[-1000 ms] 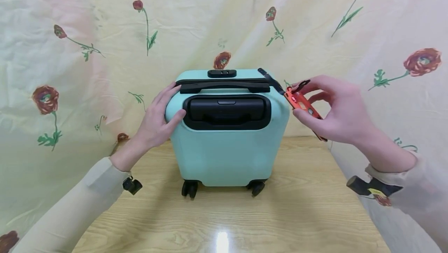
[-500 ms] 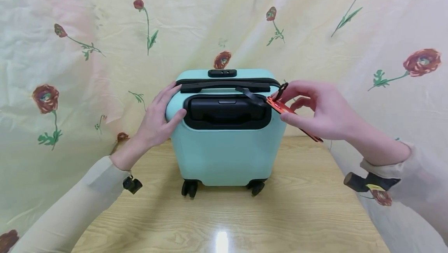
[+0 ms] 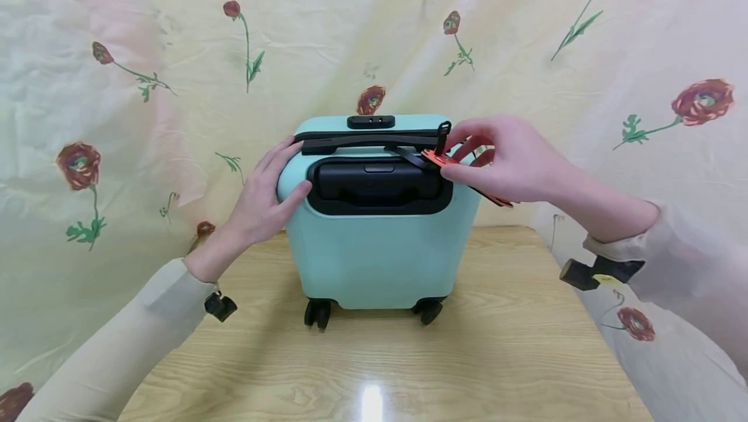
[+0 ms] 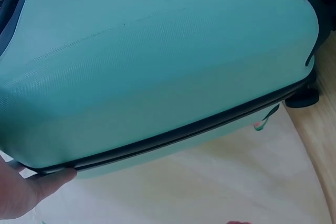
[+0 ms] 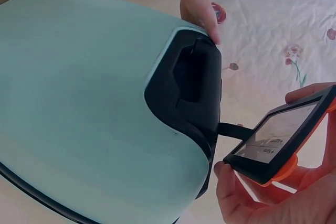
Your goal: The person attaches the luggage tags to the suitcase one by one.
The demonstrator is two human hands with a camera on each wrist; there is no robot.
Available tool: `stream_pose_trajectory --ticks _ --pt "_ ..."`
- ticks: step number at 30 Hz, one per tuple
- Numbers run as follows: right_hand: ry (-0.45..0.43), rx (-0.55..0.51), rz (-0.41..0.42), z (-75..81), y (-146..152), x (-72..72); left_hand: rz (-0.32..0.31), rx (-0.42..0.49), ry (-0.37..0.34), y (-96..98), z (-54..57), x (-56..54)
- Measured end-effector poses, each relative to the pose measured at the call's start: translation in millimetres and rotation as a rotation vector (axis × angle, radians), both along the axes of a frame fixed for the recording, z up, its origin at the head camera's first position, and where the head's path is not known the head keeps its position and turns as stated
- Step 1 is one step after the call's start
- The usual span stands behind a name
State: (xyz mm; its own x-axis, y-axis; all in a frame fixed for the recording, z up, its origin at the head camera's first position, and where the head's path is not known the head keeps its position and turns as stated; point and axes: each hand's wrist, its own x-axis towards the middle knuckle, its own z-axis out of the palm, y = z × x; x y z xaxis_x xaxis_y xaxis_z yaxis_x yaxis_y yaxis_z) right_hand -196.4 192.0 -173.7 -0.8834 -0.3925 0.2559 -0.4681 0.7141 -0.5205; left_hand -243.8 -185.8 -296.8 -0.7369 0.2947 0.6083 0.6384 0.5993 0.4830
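Standing upright on its wheels on the table [image 3: 526, 357], the suitcase [image 3: 380, 253] faces the camera with its black handle [image 3: 374, 143] along the top. The left hand [image 3: 263, 198] lies flat against the case's left upper corner, fingers straight and spread a little, thumb on the front face; it steadies the case and grips nothing. The right hand [image 3: 502, 162] pinches an orange tag [image 3: 444, 159] between thumb and fingers at the case's right upper corner, just beside the end of the handle. In the right wrist view the tag [image 5: 278, 140] shows a clear window in a black and orange frame, and its black strap [image 5: 233, 129] runs from the tag toward the handle recess.

By my reading, the step in hand is fastening the tag to the handle: the strap looks led around or under the handle, and its free end [image 3: 444, 133] sticks up by the fingertips. Whether the strap is already looped through I cannot tell. The next move likely calls for fine finger work on the strap end, with the left hand bracing against any pull.
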Motion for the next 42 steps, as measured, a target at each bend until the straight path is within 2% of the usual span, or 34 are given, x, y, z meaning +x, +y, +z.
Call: stream_pose_trajectory --ticks 4,7,10,14,17,19,21,24,27,31,38,42 --pt "-0.052 0.034 -0.002 6.5 -3 -2.0 -0.016 -0.028 -0.003 -0.8 7.6 -3.2" --pt "-0.084 0.063 0.003 11.7 -7 -4.2 -0.024 -0.051 -0.017 -2.2 20.0 -7.5" --pt "-0.101 0.096 -0.004 17.7 -12 -7.4 -0.016 -0.079 -0.056 -2.8 39.9 -13.8" --pt "-0.155 0.129 -0.01 25.6 -19 -12.5 0.002 -0.148 -0.1 1.0 74.9 -24.7" --pt "-0.192 0.147 -0.017 29.9 -24 -16.0 0.001 -0.252 -0.123 9.9 102.1 -33.7" --pt "-0.177 0.162 -0.027 31.5 -26 -17.7 -0.023 -0.351 -0.144 19.0 118.0 -40.6" --pt "-0.153 0.174 -0.035 32.2 -28 -19.2 -0.069 -0.454 -0.176 30.1 130.9 -48.1" --pt "-0.111 0.202 -0.044 33.1 -30 -20.2 -0.163 -0.58 -0.228 48.7 144.3 -61.2" --pt "-0.099 0.223 -0.045 34.3 -33 -20.7 -0.245 -0.653 -0.279 66.6 151.7 -73.5" --pt "-0.114 0.233 -0.028 35.4 -37 -20.9 -0.303 -0.713 -0.339 82.0 155.2 -86.1" --pt "-0.103 0.221 -0.025 33.0 -38 -20.6 -0.391 -0.699 -0.46 89.7 158.3 -99.1" --pt "-0.101 0.194 -0.015 30.8 -37 -19.1 -0.395 -0.699 -0.497 92.9 160.1 -101.2"
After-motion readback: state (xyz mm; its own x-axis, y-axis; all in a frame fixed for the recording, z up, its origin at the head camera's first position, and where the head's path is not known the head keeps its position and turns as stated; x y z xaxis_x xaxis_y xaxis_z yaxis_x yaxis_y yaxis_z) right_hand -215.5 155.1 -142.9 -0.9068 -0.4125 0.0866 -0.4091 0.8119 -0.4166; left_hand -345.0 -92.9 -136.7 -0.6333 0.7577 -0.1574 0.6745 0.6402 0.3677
